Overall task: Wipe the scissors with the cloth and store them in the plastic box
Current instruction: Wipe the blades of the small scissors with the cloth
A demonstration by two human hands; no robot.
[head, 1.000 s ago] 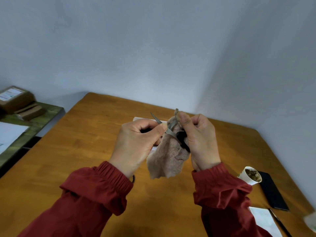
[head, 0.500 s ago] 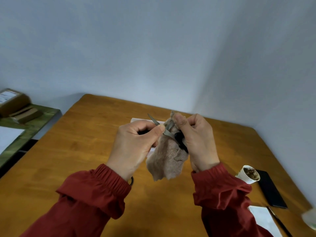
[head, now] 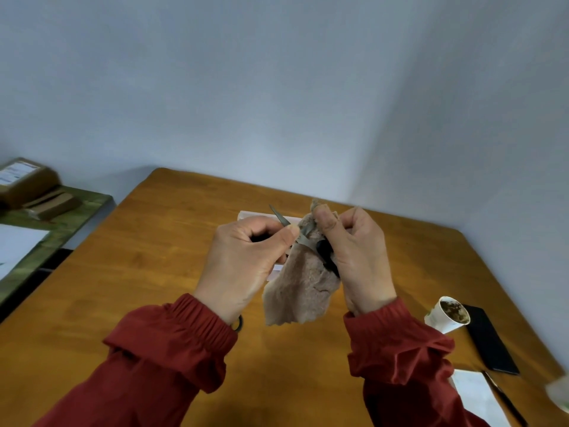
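Small scissors (head: 304, 238), grey blades w/ black handle, are held above the table (head: 154, 272), in front of the plastic box (head: 246, 215), gripped by left hand (head: 243, 260). Beige cloth (head: 301, 288) is pinched at the blades by right hand (head: 357, 257).

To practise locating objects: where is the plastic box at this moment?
In the head view the plastic box lies on the wooden table near its centre, mostly hidden behind the left hand and the cloth.

Bare left hand (head: 240, 260) and right hand (head: 360, 257), loose dark red sleeves (head: 160, 349) that ended in gathered elastic cuffs (head: 203, 315), dark band (head: 237, 322) at left wrist.
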